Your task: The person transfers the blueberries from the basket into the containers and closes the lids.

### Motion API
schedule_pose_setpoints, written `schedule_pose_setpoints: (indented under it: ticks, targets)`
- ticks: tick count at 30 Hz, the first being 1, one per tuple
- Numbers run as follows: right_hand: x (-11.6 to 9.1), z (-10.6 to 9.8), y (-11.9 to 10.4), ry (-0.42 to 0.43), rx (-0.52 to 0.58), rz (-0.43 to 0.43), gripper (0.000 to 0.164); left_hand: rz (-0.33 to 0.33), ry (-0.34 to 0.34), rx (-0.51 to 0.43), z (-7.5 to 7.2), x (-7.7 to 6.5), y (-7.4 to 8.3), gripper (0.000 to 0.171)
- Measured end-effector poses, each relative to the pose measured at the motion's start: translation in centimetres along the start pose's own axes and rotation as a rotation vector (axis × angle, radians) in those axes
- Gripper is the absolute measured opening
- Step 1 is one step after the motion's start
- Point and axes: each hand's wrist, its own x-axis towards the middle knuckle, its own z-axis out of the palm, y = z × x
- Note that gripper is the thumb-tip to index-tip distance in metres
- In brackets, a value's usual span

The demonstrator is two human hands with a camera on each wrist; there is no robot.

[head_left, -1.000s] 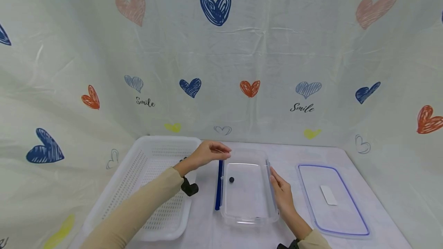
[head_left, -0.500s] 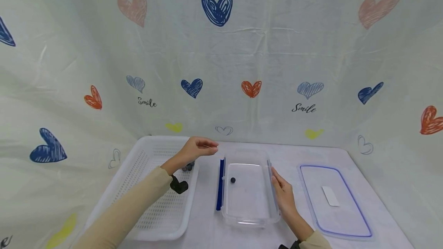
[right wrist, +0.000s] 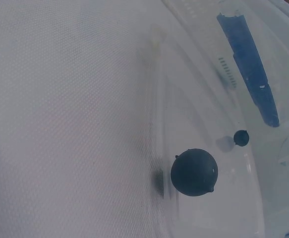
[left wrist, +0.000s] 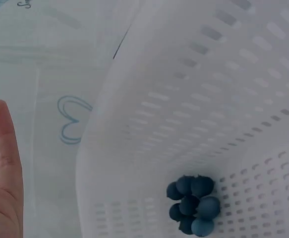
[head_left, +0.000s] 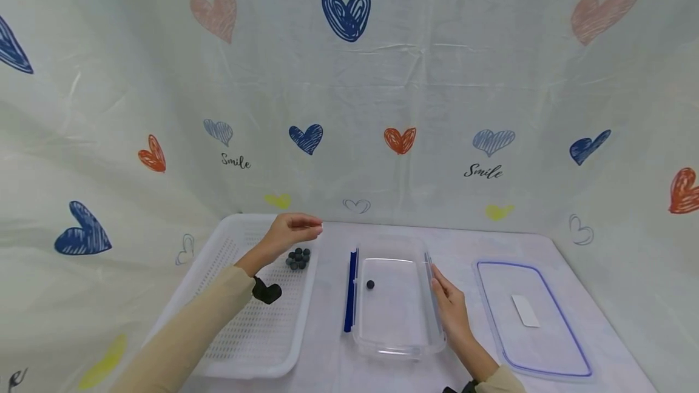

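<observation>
My left hand hovers over the far right corner of a white perforated basket, fingers extended and nothing between them. Below it, a cluster of blueberries lies in the basket, also plain in the left wrist view, where the left hand stands at the left edge. To the right is a clear plastic container, with one blueberry on its floor. Against the container's right wall rests my right hand, fingers straight along it. A larger-looking dark round berry shows inside in the right wrist view.
A clear lid with a blue seal and a white label lies flat on the right of the white-covered table. The container's blue side flap hangs out on its left. A heart-printed curtain encloses the back and sides.
My left hand has moved left from the container's far left corner to over the basket, uncovering the blueberry cluster. My right hand stays at the container; the head view has shifted slightly.
</observation>
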Motion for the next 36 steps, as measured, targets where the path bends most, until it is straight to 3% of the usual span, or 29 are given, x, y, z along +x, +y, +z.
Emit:
schedule_pose_setpoints:
  ticks: [9, 21, 29, 36]
  targets:
    - [0.1, 0.1, 0.0, 0.011, -0.001, -0.010, 0.044, 0.013, 0.082, -0.012, -2.0, -0.9, -1.9, 0.045]
    - [0.0, 0.1, -0.1, 0.002, 0.012, 0.008, 0.044, 0.033, 0.157, 0.029, -4.2, -1.8, -4.9, 0.038]
    - [0.0, 0.2, -0.1, 0.001, 0.006, 0.007, 0.044, -0.048, 0.178, 0.031, -4.2, -3.1, -4.4, 0.038]
    - [0.2, 0.0, 0.1, 0.008, -0.006, 0.009, 0.045, -0.103, 0.219, 0.108, -4.9, -2.5, -7.3, 0.041]
